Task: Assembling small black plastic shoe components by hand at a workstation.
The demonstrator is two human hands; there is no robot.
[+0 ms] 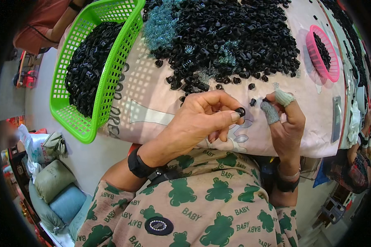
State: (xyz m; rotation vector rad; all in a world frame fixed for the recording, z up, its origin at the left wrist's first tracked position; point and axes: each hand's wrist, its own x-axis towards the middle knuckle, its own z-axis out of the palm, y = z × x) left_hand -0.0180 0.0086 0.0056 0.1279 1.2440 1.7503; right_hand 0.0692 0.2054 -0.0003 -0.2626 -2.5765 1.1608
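My left hand (202,119) pinches a small black ring-shaped plastic part (240,111) between thumb and forefinger, just above the pale cloth-covered table (152,94). My right hand (285,123), with knitted covers on the thumb and forefinger, pinches another small black piece (266,99) close beside it. One loose black part (252,101) lies between the two hands. Behind them spreads a big heap of black plastic parts (231,37) mixed with bluish coiled springs (163,24).
A green plastic basket (111,74) half full of black parts overhangs the table's left edge. A pink round basket (322,53) with black parts sits at the right. Another person's arm (49,24) shows top left. Filled sacks (53,181) lie on the floor lower left.
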